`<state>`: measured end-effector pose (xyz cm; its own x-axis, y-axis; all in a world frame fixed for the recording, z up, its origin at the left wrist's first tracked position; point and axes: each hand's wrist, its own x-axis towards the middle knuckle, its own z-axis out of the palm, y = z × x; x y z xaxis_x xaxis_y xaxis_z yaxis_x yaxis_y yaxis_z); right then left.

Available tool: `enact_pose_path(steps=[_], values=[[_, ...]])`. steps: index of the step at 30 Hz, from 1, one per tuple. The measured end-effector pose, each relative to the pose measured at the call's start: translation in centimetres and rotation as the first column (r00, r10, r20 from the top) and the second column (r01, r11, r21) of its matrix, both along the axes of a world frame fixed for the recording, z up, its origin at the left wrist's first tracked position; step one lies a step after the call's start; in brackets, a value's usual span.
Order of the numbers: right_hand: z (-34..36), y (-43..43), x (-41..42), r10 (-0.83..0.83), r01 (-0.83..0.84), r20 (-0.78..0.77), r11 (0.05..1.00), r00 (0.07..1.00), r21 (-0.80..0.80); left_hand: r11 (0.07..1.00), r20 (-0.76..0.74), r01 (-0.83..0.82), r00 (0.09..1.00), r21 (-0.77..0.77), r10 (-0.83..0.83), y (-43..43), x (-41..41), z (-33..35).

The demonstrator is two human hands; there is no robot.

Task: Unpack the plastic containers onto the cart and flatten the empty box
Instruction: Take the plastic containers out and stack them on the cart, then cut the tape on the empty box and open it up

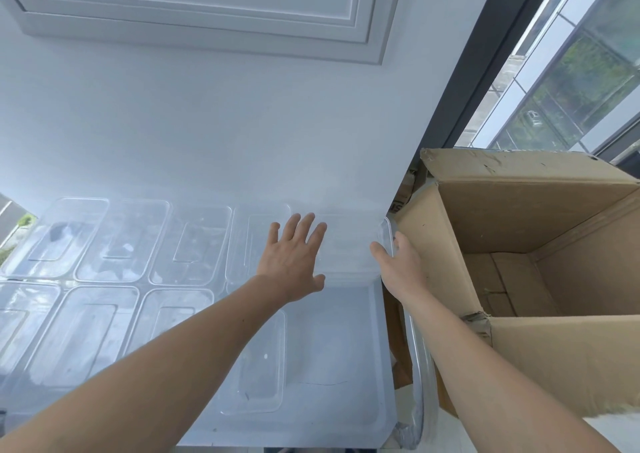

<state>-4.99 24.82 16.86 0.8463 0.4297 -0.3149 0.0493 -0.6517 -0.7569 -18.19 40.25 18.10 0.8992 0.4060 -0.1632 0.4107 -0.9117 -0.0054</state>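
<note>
While both bare arms stretch forward from the lower edge of the view, the pale wall fills most of the background, with a window running down its right side. Below it lies the cart, its light top surface bordered on the right by a shiny metal rail. Just beside that rail stands the cardboard box, flaps spread open, with its folded bottom panels in plain view.

Clear plastic containers sit in two rows on the cart: a back row along the wall and a front row nearer the person. One more tub lies partly under the left forearm.

At the right end of the back row is the container being handled, close to the cart's far right corner and near the box's flap. The left hand is laid palm down at its left side. The fingers are straight and fanned apart and the thumb is splayed toward the person, so it grips nothing. Whether the palm presses on the lid-like top or hovers just over it cannot be told. The right hand has the wrist turned inward and holds the container's right end, thumb on the near side of the rim and fingers curled round the outer side.
</note>
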Motion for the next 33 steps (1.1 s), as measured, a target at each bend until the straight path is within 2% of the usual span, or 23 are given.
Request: enact_pose_path(steps=[7, 11, 18, 25, 33], values=[[1.8, -1.0, -2.7, 0.026, -0.023, 0.067, 0.999, 0.997, -0.036, 0.997, 0.025, -0.016, 1.0, -0.07, 0.018, -0.6, -1.2, 1.7], [2.4, -1.6, -3.8, 0.04, -0.039, 0.156, 0.999, 0.987, -0.014, 0.996, 0.055, -0.026, 0.998, -0.089, 0.031, -0.8, -2.0, 2.6], [3.9, -4.0, -6.5, 0.146, -0.14, 0.174, 0.989, 0.974, -0.046, 0.987, 0.099, -0.031, 0.994, -0.16, 0.047, -3.4, -4.2, 3.5], [5.0, -10.5, -7.5, 0.255, -0.244, 0.238, 0.967, 0.937, -0.077, 0.949, 0.142, -0.055, 0.985, -0.309, 0.103, -8.3, -5.2, 5.0], [7.0, -23.2, -3.1, 0.137, -0.147, 0.319, 0.989, 0.938, 0.005, 0.949, 0.276, 0.098, 0.961, -0.299, -0.012, -21.1, 1.2, 7.7]])
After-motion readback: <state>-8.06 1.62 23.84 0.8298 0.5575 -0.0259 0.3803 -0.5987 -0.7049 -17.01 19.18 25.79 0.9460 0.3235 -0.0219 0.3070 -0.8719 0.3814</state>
